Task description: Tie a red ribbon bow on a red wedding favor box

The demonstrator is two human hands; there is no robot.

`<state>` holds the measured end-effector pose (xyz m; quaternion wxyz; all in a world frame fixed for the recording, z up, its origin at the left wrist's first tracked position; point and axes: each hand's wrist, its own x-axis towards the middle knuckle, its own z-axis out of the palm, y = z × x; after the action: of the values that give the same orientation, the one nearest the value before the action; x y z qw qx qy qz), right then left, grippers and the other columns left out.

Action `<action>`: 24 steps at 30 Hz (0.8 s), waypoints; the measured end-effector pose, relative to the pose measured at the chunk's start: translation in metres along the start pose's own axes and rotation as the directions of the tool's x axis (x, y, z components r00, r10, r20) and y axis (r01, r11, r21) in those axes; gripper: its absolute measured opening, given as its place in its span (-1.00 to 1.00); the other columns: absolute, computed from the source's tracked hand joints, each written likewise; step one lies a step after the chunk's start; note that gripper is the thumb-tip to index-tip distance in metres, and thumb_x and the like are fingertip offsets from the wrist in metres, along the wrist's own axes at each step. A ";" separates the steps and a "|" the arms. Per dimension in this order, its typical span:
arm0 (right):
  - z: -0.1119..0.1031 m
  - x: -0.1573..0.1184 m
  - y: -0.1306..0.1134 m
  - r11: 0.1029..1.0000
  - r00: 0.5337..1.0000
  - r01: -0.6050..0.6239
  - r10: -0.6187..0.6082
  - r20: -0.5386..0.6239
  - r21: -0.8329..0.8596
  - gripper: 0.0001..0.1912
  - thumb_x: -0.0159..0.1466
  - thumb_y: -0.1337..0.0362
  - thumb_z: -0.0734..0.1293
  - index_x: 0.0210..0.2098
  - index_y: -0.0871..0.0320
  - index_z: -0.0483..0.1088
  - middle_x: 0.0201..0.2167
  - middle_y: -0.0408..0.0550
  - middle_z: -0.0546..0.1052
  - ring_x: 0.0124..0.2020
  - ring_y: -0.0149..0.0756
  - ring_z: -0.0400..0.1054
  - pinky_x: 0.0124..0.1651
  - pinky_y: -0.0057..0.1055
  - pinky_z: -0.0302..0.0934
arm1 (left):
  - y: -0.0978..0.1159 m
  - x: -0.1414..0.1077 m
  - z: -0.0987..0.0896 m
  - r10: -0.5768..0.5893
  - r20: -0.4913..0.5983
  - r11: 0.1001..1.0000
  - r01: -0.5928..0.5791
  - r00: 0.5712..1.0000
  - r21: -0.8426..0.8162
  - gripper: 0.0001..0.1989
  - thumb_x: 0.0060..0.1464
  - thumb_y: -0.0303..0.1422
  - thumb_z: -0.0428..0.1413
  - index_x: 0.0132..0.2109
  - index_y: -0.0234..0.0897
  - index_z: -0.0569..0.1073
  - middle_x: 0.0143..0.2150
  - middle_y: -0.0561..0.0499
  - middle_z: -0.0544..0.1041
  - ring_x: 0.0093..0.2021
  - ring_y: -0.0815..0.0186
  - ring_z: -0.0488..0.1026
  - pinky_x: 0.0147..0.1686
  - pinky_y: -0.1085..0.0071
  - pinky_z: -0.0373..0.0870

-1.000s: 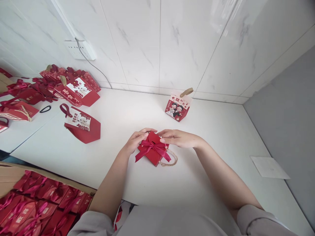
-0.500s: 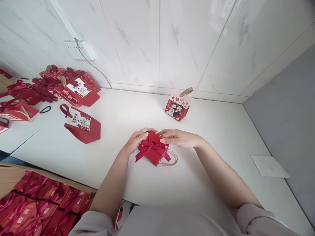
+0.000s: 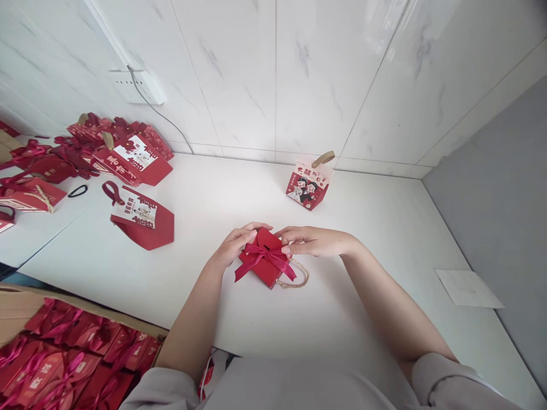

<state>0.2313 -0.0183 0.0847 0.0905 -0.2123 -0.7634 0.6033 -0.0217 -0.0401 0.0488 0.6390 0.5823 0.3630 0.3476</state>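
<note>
A small red gift box (image 3: 270, 275) lies on the white table in front of me, with a dark pink ribbon bow (image 3: 265, 255) tied across it. A twisted cream cord handle (image 3: 306, 277) loops out from its right side. My left hand (image 3: 235, 244) grips the box along its upper left side, thumb on top and fingers behind. On the upper right, my right hand (image 3: 305, 241) has its thumb and bent fingers at the box's edge beside the bow. Some fingertips are hidden behind the box.
A printed favor box (image 3: 307, 185) stands near the wall. To the left are a red tagged box (image 3: 147, 219) and a pile of red gift boxes (image 3: 123, 151). A carton (image 3: 106, 316) of beribboned boxes is at lower left. White paper (image 3: 468, 288) lies at right.
My right thumb and fingers have shifted slightly to the right and bent a little more at the box's edge. The left hand and the box look the same.
</note>
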 end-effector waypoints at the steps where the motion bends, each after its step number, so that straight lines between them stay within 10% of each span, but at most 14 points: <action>1: 0.000 0.000 0.000 1.000 1.000 -0.006 0.006 -0.001 -0.005 -0.66 0.36 0.02 0.20 -0.18 0.12 0.45 0.04 -0.05 0.37 -0.10 -0.24 0.33 0.01 -0.30 0.22 | 0.000 0.000 0.000 0.003 0.006 1.000 -0.003 1.000 -0.001 -0.61 0.21 -0.16 0.00 -0.34 -0.29 0.61 0.20 -0.08 0.38 -0.08 0.17 0.47 -0.09 0.31 0.40; 24: -0.006 -0.005 0.001 0.996 0.997 -0.075 0.075 -0.002 -0.041 -0.61 0.29 -0.06 0.26 -0.18 0.14 0.44 -0.09 -0.05 0.42 -0.12 -0.24 0.30 -0.06 -0.35 0.16 | 0.000 -0.004 -0.011 0.096 -0.106 0.957 -0.063 0.990 0.282 -0.55 0.20 -0.17 0.00 -0.58 -0.29 0.40 0.24 -0.03 0.32 0.22 0.05 0.16 0.03 0.20 0.29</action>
<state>0.2384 -0.0152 0.0856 0.0639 -0.2427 -0.7672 0.5903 -0.0338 -0.0382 0.0485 0.5135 0.6588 0.4218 0.3526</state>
